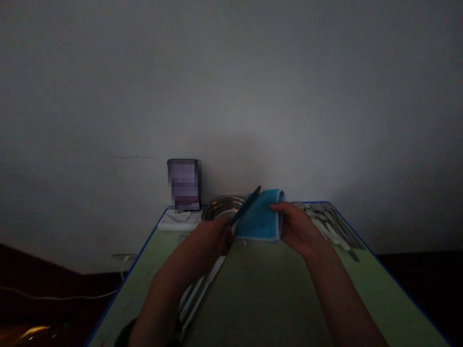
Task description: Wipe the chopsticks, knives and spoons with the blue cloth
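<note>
My left hand (216,236) is closed round the handle of a long dark utensil (246,206), perhaps a knife, whose blade points up and to the right. My right hand (296,227) grips a folded blue cloth (261,218) with a pale edge and holds it against the blade. Both hands are raised above the far half of a green table (275,294). Behind the utensil, a round metal bowl (221,208) stands on the table.
Several pieces of metal cutlery (334,224) lie at the table's far right. More cutlery (200,291) lies under my left forearm. A blurred-out screen (183,185) stands at the far left on a white power strip (178,221). A white cable (72,295) trails off to the left.
</note>
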`<state>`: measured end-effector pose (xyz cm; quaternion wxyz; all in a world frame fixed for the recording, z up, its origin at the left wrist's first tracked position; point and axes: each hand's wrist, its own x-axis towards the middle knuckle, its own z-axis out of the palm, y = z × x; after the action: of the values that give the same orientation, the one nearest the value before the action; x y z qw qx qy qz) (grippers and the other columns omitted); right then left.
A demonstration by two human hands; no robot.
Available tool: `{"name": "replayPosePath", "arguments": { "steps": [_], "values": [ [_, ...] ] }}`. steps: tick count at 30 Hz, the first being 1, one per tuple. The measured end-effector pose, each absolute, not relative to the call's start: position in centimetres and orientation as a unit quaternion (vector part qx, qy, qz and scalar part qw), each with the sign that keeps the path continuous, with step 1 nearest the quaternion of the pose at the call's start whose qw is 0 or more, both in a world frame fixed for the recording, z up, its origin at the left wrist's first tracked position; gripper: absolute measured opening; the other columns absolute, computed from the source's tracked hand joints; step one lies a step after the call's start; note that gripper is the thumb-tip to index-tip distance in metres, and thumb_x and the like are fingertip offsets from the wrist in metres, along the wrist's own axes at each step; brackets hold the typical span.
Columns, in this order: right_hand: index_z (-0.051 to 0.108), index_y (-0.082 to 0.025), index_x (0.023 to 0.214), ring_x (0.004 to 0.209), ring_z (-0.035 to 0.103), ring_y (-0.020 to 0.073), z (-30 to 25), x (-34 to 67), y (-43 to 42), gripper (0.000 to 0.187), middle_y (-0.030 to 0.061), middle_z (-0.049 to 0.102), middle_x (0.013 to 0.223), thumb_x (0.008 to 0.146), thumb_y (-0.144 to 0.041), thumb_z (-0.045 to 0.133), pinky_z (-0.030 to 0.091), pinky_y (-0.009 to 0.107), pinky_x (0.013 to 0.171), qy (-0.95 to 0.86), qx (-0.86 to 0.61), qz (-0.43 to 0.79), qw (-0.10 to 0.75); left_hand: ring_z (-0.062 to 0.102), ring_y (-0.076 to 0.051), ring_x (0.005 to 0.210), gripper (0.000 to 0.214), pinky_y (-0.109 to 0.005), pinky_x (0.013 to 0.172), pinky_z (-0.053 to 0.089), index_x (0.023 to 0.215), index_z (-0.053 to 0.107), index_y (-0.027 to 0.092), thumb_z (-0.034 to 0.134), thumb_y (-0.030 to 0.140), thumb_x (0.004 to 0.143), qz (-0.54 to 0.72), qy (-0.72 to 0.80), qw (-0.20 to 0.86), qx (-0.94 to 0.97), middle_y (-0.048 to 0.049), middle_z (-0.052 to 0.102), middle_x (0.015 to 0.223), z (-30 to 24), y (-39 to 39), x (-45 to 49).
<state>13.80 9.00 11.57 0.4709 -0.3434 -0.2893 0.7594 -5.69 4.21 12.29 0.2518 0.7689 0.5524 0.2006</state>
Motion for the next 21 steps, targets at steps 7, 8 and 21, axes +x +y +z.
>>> {"name": "replayPosePath", "arguments": {
  "steps": [7, 8, 21],
  "values": [
    [0.06, -0.018, 0.079, 0.081, 0.063, 0.0189, 11.2, 13.4, 9.5, 0.019, 0.0027, 0.068, 0.072, 0.076, -0.036, 0.055, 0.044, 0.037, 0.086, -0.267, -0.257, 0.793, 0.484, 0.063, -0.016, 0.058, 0.036, -0.024, 0.056, 0.046, 0.121, 0.056, 0.022, 0.041, 0.03, 0.089, 0.211, 0.579, 0.253, 0.746, -0.0002, 0.069, 0.072, 12.7, 4.2, -5.2],
    [0.061, -0.018, 0.078, 0.076, 0.063, 0.0174, 10.9, 13.3, 9.6, 0.015, 0.0017, 0.067, 0.07, 0.075, -0.032, 0.056, 0.045, 0.036, 0.085, -0.267, -0.266, 0.786, 0.489, 0.063, -0.015, 0.056, 0.037, -0.023, 0.056, 0.046, 0.122, 0.055, 0.023, 0.043, 0.032, 0.088, 0.21, 0.578, 0.257, 0.745, 0.0008, 0.068, 0.07, 12.8, 4.2, -5.3],
    [0.065, -0.022, 0.089, 0.086, 0.063, 0.0179, 10.5, 10.1, 8.5, 0.026, 0.0016, 0.07, 0.09, 0.067, -0.034, 0.069, 0.048, 0.033, 0.083, -0.329, -0.231, 0.748, 0.529, 0.062, -0.022, 0.066, 0.02, -0.029, 0.061, 0.041, 0.086, 0.063, 0.022, 0.047, 0.033, 0.086, 0.209, 0.57, 0.165, 0.777, -0.0022, 0.066, 0.07, 14.3, 3.3, -2.6]
  ]
}}
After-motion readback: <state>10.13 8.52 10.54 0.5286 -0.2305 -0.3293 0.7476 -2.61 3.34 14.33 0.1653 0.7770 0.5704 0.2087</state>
